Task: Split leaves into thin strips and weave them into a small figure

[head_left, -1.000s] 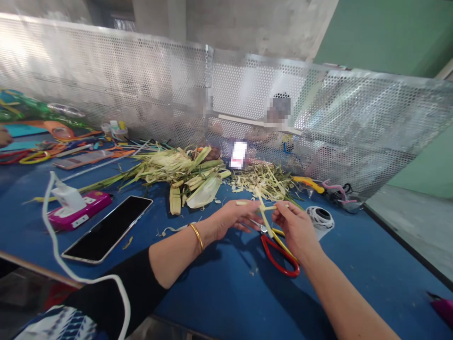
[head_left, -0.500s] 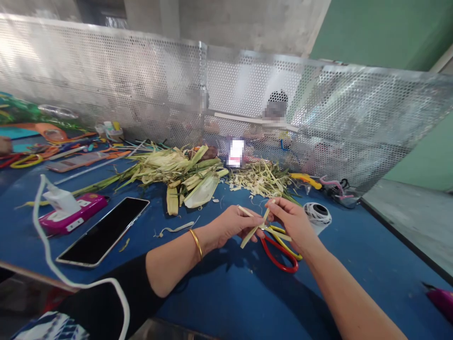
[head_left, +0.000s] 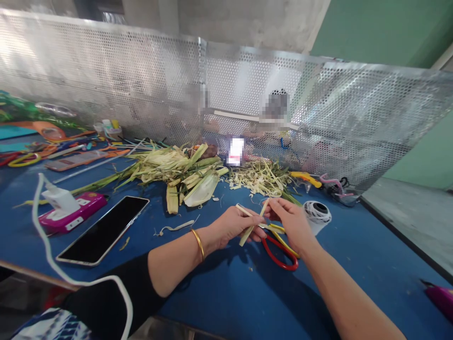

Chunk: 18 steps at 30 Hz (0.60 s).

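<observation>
Both my hands meet above the blue table (head_left: 219, 302) and pinch crossed pale leaf strips (head_left: 252, 223). My left hand (head_left: 234, 225), with a gold bangle on its wrist, grips the strips from the left. My right hand (head_left: 290, 223) pinches their upper ends from the right. Just beneath the hands lie scissors with red and yellow handles (head_left: 279, 248).
A pile of green and pale palm leaves (head_left: 177, 172) and shredded strips (head_left: 260, 178) lies beyond the hands. A black phone (head_left: 104, 229), a pink power bank (head_left: 72, 212) with white charger and cable, and a tape roll (head_left: 317, 211) lie around. A perforated metal screen (head_left: 141, 89) stands behind.
The strips turned from a flat cross to a steeper, tilted crossing. Both hands shifted slightly while keeping hold of them.
</observation>
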Motion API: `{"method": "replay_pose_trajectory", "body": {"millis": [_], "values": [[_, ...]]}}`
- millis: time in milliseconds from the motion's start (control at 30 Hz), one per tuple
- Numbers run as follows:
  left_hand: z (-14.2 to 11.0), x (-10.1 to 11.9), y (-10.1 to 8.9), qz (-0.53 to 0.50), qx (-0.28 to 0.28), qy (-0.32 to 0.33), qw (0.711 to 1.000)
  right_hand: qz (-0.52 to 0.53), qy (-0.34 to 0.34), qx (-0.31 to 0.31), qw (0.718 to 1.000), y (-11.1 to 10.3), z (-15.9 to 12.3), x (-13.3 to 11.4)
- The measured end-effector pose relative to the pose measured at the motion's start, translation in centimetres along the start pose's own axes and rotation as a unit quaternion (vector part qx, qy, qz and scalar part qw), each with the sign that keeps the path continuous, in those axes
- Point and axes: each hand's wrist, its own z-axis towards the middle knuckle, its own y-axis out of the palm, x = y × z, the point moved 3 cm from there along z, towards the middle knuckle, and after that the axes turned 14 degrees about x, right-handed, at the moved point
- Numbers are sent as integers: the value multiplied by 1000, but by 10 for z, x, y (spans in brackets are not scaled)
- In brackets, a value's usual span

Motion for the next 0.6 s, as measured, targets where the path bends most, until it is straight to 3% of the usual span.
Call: {"method": "replay_pose_trajectory", "body": {"millis": [100, 233, 300, 433, 600], "values": [[1, -1, -1, -10, -16, 6, 1000, -5, 21, -26, 999, -1, 2, 2], [2, 3, -5, 25, -126, -7, 992, -16, 11, -47, 999, -1, 3, 3], [5, 6, -10, 26, -155, -39, 987, -8, 6, -38, 999, -3, 4, 2], [9, 12, -19, 14, -159, -93, 983, -6, -4, -64, 998, -3, 1, -4], [2, 9, -12, 88, -166, -41, 981, -28, -16, -116, 993, 7, -8, -9]]}}
